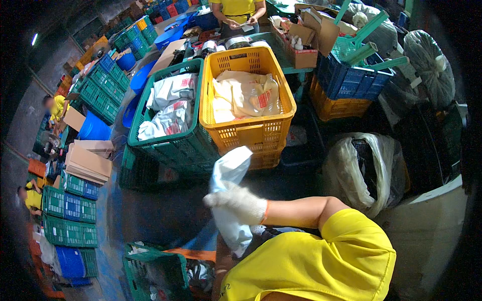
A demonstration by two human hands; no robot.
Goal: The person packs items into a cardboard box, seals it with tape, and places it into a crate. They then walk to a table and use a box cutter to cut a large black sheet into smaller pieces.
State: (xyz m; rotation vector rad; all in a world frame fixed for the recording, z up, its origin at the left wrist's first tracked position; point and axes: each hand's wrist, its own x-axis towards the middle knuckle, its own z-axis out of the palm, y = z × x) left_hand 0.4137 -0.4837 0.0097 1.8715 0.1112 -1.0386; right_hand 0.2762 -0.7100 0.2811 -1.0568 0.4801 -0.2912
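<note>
A white knitted glove with an orange cuff covers my right hand, which reaches in from the right. Its fingers are closed around a long, crumpled white plastic bag; one end sticks up above the fist and the other hangs below. What the bag contains cannot be seen. Under my right forearm a small white knitted patch shows, perhaps my left hand, with its fingers hidden. Just beyond the held bag stands a yellow crate with white plastic bags in it. Beside it a green crate holds similar bags with red print.
Near my body sits another green crate. A blue crate with green pieces stands at the back right, above a clear plastic sack. Across the table a person in yellow handles something small. Stacked crates line the left.
</note>
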